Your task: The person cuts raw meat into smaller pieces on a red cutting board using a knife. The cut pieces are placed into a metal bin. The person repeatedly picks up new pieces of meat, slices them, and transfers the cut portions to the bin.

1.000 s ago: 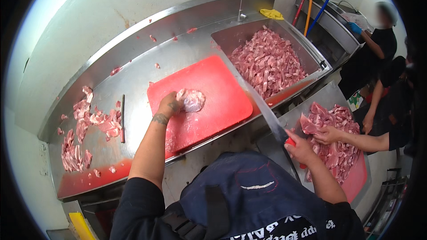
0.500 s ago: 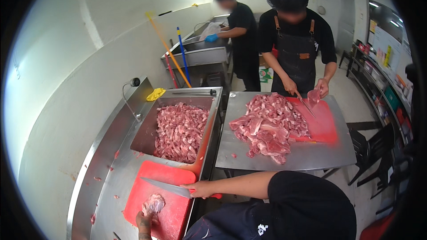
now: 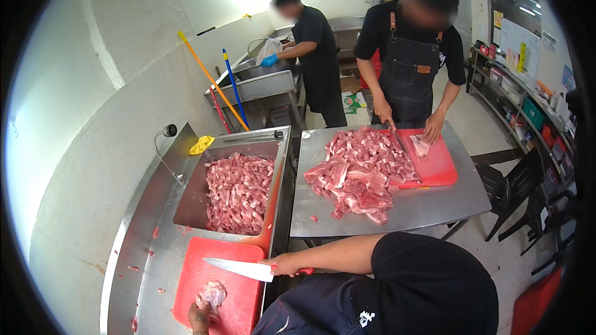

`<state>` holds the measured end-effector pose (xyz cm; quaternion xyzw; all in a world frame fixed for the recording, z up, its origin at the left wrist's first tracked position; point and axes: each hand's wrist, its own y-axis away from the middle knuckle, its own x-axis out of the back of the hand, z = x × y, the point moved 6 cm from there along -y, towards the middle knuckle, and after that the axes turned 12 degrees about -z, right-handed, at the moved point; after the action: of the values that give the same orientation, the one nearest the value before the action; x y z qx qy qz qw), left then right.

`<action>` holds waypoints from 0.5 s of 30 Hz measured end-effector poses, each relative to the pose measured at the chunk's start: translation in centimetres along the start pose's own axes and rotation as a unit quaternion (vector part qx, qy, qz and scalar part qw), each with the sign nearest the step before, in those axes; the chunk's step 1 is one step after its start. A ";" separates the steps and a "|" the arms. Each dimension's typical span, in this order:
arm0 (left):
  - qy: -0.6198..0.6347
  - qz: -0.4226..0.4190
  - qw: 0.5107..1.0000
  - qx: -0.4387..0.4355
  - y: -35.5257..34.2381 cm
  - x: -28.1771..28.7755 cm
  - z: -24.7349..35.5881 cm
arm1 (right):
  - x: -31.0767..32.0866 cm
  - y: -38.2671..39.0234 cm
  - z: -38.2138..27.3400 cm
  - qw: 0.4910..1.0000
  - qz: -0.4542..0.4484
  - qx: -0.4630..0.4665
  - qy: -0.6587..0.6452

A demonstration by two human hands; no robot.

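My right hand (image 3: 284, 265) is closed around the red handle of a large kitchen knife (image 3: 239, 268). The blade points left over the upper part of a red cutting board (image 3: 239, 307); whether it touches the board I cannot tell. On the board's lower left lies a lump of raw meat (image 3: 213, 294), pale and pink. My left hand (image 3: 198, 317) grips the lump's near left side, its fingers partly hidden. Just beyond the board, a steel sink basin (image 3: 189, 201) holds a heap of cut meat strips (image 3: 241, 192).
On a steel table (image 3: 459, 211) to the right, meat (image 3: 354, 180) is piled beside another red board (image 3: 441, 161), where a co-worker (image 3: 410, 68) cuts. Another person (image 3: 313, 56) works at a far sink. A tap (image 3: 171, 130) and yellow cloth (image 3: 202, 144) are near the basin.
The view has shifted slightly. My knife has moved a little right over the board, while my left hand stays on the meat. The co-worker's raised meat piece is now down on their board.
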<state>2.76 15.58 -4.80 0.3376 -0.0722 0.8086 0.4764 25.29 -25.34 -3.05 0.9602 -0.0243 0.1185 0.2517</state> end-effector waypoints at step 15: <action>0.031 0.008 0.999 0.004 2.0 -0.2 1.7 | 0.0 1.0 -0.4 1.000 -0.001 -0.007 0.031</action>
<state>2.03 13.66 -3.18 0.3139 -0.0563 0.8226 0.4707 25.12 -25.97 -2.21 0.9544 -0.0161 0.1475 0.2589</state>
